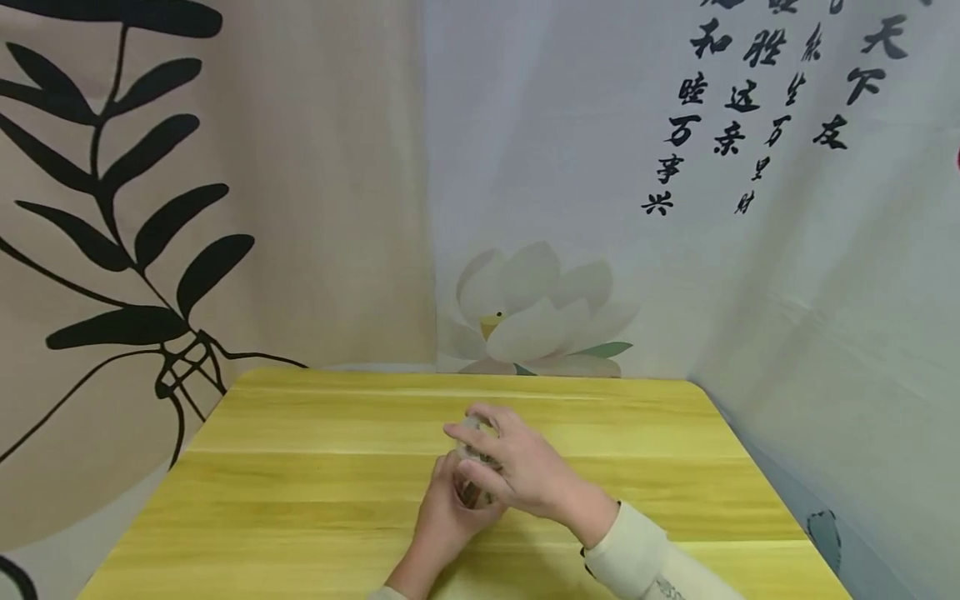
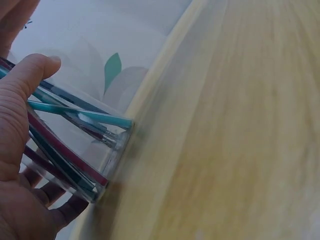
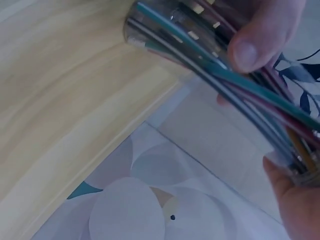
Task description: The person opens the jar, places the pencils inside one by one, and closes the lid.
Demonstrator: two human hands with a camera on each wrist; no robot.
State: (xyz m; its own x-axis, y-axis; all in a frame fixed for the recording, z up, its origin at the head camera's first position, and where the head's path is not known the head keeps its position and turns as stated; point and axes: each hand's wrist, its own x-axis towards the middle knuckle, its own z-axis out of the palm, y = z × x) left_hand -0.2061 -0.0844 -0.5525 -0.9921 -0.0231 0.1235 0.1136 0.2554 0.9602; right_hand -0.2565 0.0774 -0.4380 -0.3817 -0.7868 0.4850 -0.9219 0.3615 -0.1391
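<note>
A clear, round container (image 2: pixel 112 162) packed with slim teal, dark red and dark sticks (image 3: pixel 215 75) is held between both hands. Whether the sticks are pens or something else cannot be told. My left hand (image 1: pixel 448 510) grips the container's body, thumb on one side and fingers on the other. Across the top end, my right hand (image 1: pixel 521 462) bends its fingers and thumb around the rim. The left wrist view shows the container tilted, its base close to the table surface. Both hands hide much of the container in the head view.
A yellow wood-grain table (image 1: pixel 300 483) lies under the hands. Behind it hangs a pale backdrop (image 1: pixel 337 208) with printed dark leaves, a lotus (image 1: pixel 540 317) and black writing. The table's far edge runs just beyond the hands.
</note>
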